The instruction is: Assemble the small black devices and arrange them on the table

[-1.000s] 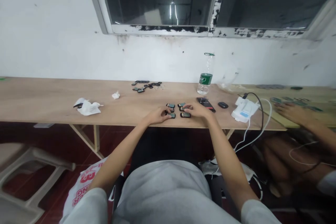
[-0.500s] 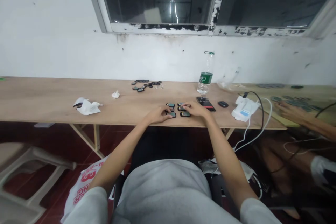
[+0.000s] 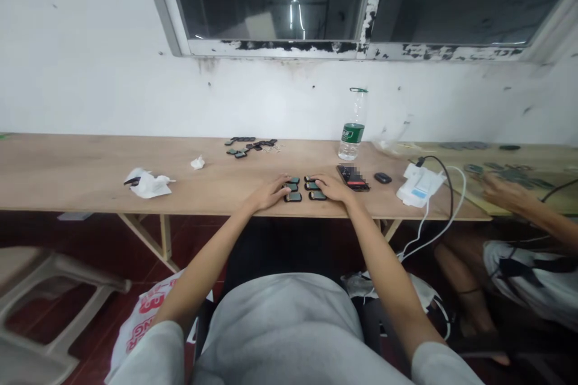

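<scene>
Several small black rectangular devices with grey-green faces (image 3: 293, 197) lie in two short columns on the plywood table (image 3: 90, 174). My left hand (image 3: 270, 192) rests flat, fingers apart, just left of the left column, its fingertips at or touching the devices. My right hand (image 3: 332, 188) lies with fingers spread, its fingertips at the right column (image 3: 317, 195). Neither hand lifts anything. A black smartphone (image 3: 353, 178), partly blurred, lies just right of my right hand.
A small dark mouse-like object (image 3: 383, 177) and a white charger (image 3: 419, 185) with cables lie to the right. Further back are a water bottle (image 3: 351, 132) and a cluster of small devices (image 3: 248, 147). A co-worker's hand (image 3: 506, 191) works over a pale board (image 3: 510, 174). Tissues (image 3: 148, 184) lie left.
My fingers have flattened and eased back off the devices, showing more of them. The co-worker's torso has shifted, and more of their clothing shows at the right.
</scene>
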Available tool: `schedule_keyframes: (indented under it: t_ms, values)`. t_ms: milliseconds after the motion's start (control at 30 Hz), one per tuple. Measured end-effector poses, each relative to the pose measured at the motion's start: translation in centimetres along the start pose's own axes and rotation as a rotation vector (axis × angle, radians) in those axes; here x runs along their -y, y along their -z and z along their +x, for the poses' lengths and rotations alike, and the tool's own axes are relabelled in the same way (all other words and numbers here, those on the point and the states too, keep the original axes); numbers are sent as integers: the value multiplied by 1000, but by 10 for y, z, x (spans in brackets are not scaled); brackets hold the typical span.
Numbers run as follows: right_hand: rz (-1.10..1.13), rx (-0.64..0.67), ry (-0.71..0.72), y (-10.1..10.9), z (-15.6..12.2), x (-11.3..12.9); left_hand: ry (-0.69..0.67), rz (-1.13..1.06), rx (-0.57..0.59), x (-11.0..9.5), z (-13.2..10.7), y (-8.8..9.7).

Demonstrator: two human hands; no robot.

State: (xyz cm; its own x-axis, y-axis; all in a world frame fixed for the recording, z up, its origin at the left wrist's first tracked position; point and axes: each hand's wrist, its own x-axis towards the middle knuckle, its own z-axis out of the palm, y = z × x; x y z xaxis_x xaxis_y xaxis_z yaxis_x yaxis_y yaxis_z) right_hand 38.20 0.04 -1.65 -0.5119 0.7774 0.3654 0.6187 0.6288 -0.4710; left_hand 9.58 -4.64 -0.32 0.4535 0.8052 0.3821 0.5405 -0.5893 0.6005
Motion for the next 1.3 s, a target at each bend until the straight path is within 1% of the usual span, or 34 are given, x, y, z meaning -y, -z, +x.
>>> schedule_keyframes:
  t_ms: [167, 367, 600, 767, 900, 1067, 1300]
  values:
    - [-23, -10, -10, -4, 1, -4, 3, 157, 80, 9, 2, -3]
    - [-7, 5, -11, -6, 1, -7, -17, 248, 65, 13, 3, -6]
    - [26, 13, 22, -5, 1, -10, 32, 364, 67, 10, 2, -6]
    - [20, 21, 7, -5, 1, -11, 23, 393, 82, 8, 2, -6]
    - [18, 24, 35, -4, 1, -8, 33, 400, 74, 7, 2, -6]
    - [15, 10, 37, -6, 1, -9, 19, 392, 77, 7, 1, -6]
    - [31, -16, 40, -8, 3, -13, 71, 340, 49, 10, 0, -9]
